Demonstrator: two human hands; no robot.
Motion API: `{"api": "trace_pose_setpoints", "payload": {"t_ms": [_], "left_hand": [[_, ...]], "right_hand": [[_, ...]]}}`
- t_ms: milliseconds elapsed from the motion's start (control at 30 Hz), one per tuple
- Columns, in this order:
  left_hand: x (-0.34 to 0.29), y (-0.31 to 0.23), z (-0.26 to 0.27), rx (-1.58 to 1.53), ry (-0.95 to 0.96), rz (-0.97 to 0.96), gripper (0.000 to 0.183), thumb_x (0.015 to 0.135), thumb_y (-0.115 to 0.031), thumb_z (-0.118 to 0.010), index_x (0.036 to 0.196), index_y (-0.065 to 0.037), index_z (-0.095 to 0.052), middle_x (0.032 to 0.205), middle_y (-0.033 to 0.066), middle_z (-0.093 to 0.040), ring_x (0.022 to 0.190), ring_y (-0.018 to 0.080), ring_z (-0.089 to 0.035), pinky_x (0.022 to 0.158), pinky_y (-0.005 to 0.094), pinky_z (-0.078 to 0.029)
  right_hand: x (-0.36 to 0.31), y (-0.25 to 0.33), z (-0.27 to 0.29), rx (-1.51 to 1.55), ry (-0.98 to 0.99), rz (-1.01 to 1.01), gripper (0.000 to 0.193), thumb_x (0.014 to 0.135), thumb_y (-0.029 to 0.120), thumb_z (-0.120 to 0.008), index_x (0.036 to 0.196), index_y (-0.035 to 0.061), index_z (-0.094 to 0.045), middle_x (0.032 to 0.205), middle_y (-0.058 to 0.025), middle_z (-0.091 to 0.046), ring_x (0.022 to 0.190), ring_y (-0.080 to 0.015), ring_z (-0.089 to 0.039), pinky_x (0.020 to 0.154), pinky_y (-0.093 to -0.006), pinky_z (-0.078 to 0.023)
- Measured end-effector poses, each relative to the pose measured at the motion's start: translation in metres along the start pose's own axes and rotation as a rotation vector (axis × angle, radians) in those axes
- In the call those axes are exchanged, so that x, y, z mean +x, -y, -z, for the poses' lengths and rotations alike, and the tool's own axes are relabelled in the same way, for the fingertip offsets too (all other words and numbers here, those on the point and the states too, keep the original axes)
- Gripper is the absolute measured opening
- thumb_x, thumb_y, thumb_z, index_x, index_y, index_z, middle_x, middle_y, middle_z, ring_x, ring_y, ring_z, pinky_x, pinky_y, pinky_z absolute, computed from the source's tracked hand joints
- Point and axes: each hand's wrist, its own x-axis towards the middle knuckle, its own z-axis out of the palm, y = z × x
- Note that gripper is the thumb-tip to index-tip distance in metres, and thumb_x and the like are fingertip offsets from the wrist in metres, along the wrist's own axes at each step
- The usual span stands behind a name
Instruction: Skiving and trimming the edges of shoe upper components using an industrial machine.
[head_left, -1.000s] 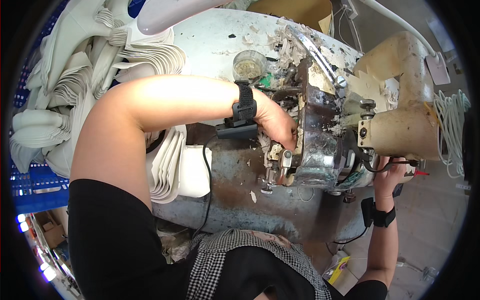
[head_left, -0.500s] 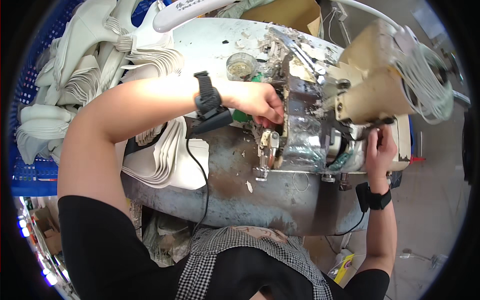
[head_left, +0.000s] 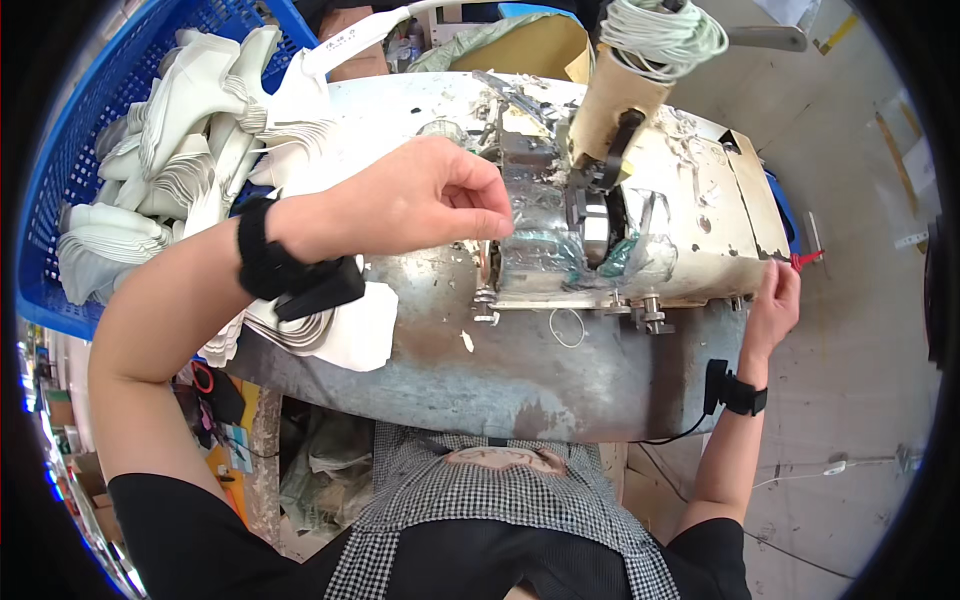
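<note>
My left hand [head_left: 425,195] is raised over the left edge of the sewing-type machine [head_left: 550,255]. Its fingers are loosely bent, the thumb is apart from them, and nothing shows between them. At the machine's right end, my right hand [head_left: 774,310] has its fingertips together against the pale casing, beside a red piece [head_left: 805,260]. What those fingertips grip, if anything, is hidden. The machine has a plastic-wrapped bed, a dark round opening with a shiny part, and small metal knobs [head_left: 653,315] along its front. A beige motor housing [head_left: 615,105] rises behind, topped by coiled pale cord [head_left: 665,35].
A blue basket [head_left: 40,270] at the left holds stacks of white curved pieces [head_left: 190,100]. More white layered pieces [head_left: 355,330] lie on the worn metal table [head_left: 430,390], partly under my left forearm. A white lamp arm [head_left: 355,40] reaches over the back. Debris litters the machine.
My left hand has lifted off the machine's left side and moved left, toward me. My right hand has moved from beneath the motor housing to the machine's right end. The view has shifted.
</note>
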Motion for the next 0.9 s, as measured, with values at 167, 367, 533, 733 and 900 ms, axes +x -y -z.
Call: {"api": "trace_pose_setpoints", "payload": {"t_ms": [167,367,533,733,900], "left_hand": [[-0.008,-0.051,-0.009,-0.037,0.006,-0.108,0.014,0.089,-0.013,-0.069,0.091,0.001,-0.068,0.078,0.0008,-0.066,0.072,0.0051,-0.058,0.068,0.0217,-0.048],[-0.035,-0.080,-0.057,-0.259,0.186,0.048,0.012,0.092,-0.012,-0.066,0.092,0.000,-0.067,0.079,-0.0001,-0.066,0.073,0.0042,-0.058,0.070,0.0209,-0.048],[-0.044,-0.060,-0.113,-0.755,0.205,0.320,0.019,0.095,-0.019,-0.064,0.101,-0.001,-0.064,0.085,0.0007,-0.066,0.076,0.0044,-0.060,0.069,0.0203,-0.049],[0.001,-0.012,-0.176,-1.183,0.060,0.490,0.025,0.098,-0.021,-0.057,0.112,-0.001,-0.059,0.098,0.0053,-0.063,0.088,0.0133,-0.060,0.082,0.0273,-0.052],[0.063,0.016,-0.217,-1.391,-0.002,0.670,0.025,0.096,-0.021,-0.061,0.108,0.001,-0.058,0.102,0.0095,-0.060,0.092,0.0170,-0.060,0.087,0.0298,-0.053]], "right_hand": [[-0.007,-0.107,0.046,-0.277,-0.032,-0.470,0.037,0.093,0.035,-0.062,0.099,-0.0016,-0.064,0.088,-0.0100,-0.067,0.081,-0.0179,-0.061,0.076,-0.0314,-0.049],[-0.003,-0.162,0.031,-0.141,0.244,-0.697,0.037,0.095,0.034,-0.049,0.090,0.0009,-0.065,0.065,-0.0106,-0.058,0.057,-0.0183,-0.056,0.053,-0.0322,-0.044],[-0.009,-0.167,0.021,-0.425,0.200,-0.456,0.043,0.090,0.034,-0.043,0.082,-0.0029,-0.063,0.077,-0.0210,-0.064,0.077,-0.0350,-0.063,0.073,-0.0434,-0.046],[-0.034,-0.173,0.034,-0.347,0.582,-0.552,0.052,0.094,0.035,-0.037,0.072,-0.0049,-0.062,0.066,-0.0246,-0.061,0.069,-0.0398,-0.063,0.067,-0.0470,-0.047],[-0.033,-0.172,0.036,-0.402,0.616,-0.571,0.054,0.095,0.035,-0.036,0.071,-0.0049,-0.063,0.071,-0.0268,-0.062,0.075,-0.0439,-0.062,0.076,-0.0504,-0.046]]}}
